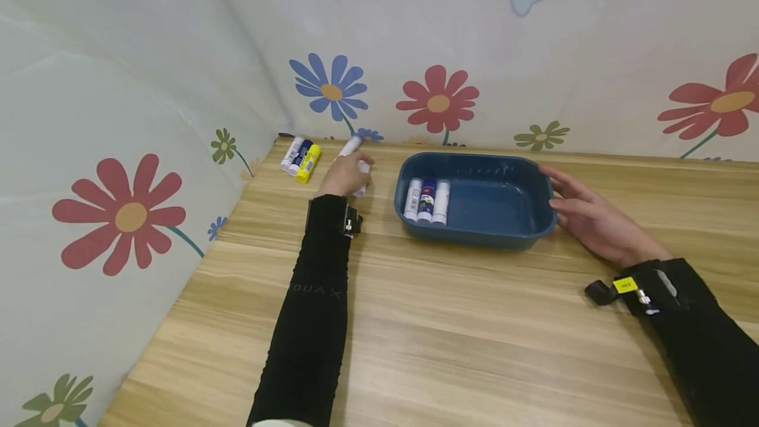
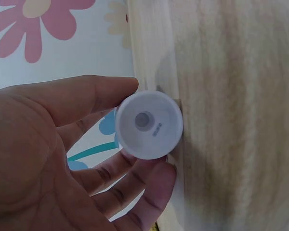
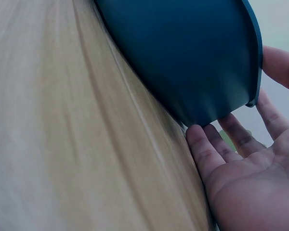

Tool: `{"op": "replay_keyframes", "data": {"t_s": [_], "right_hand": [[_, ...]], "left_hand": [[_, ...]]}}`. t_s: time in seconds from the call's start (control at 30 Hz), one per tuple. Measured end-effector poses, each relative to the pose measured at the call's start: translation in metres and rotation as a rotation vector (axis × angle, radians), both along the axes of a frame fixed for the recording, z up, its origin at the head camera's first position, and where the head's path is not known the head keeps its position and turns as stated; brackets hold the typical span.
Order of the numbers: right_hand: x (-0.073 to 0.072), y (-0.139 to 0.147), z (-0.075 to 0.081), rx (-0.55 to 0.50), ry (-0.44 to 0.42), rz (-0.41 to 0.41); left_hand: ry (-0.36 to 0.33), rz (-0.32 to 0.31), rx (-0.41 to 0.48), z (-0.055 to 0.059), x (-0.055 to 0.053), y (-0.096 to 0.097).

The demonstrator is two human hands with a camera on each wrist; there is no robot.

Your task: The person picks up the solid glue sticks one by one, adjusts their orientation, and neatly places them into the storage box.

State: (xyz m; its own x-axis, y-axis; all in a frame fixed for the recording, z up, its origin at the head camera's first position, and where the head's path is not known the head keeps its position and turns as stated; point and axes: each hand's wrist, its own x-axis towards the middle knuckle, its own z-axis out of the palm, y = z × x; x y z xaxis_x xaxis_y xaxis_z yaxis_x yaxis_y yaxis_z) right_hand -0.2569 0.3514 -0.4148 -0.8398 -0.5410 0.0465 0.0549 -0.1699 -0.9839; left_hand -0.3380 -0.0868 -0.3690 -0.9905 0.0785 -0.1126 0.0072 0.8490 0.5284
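Near the back of the table, my left hand point(image 1: 345, 175) pinches a white glue stick point(image 2: 149, 125) between thumb and fingers; its round base faces the left wrist camera. The head view shows white stick parts beyond and beside this hand, partly hidden by it. A blue plastic box point(image 1: 492, 240) stands to its right, with three glue sticks side by side at its left end: a white one point(image 1: 413, 199), a dark blue-labelled one point(image 1: 426, 201) and another white one point(image 1: 441, 203). My right hand point(image 1: 584, 216) touches the box's right end from outside with fairly straight fingers.
At the table's back left corner lie three more sticks: a white one point(image 1: 291, 153), a dark blue one point(image 1: 300, 157) and a yellow one point(image 1: 308, 163). A flower-printed sheet point(image 1: 379, 38) rises behind and left of the wooden table point(image 1: 462, 335).
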Motion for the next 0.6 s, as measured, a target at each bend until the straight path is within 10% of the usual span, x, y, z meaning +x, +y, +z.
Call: {"op": "replay_keyframes", "data": {"t_s": [0.6], "right_hand": [[-0.0001,-0.0002,0.0007,-0.016,-0.002,0.004]], "left_hand": [[-0.043,0.038,0.07,-0.0034,-0.0008,0.0011]]}}
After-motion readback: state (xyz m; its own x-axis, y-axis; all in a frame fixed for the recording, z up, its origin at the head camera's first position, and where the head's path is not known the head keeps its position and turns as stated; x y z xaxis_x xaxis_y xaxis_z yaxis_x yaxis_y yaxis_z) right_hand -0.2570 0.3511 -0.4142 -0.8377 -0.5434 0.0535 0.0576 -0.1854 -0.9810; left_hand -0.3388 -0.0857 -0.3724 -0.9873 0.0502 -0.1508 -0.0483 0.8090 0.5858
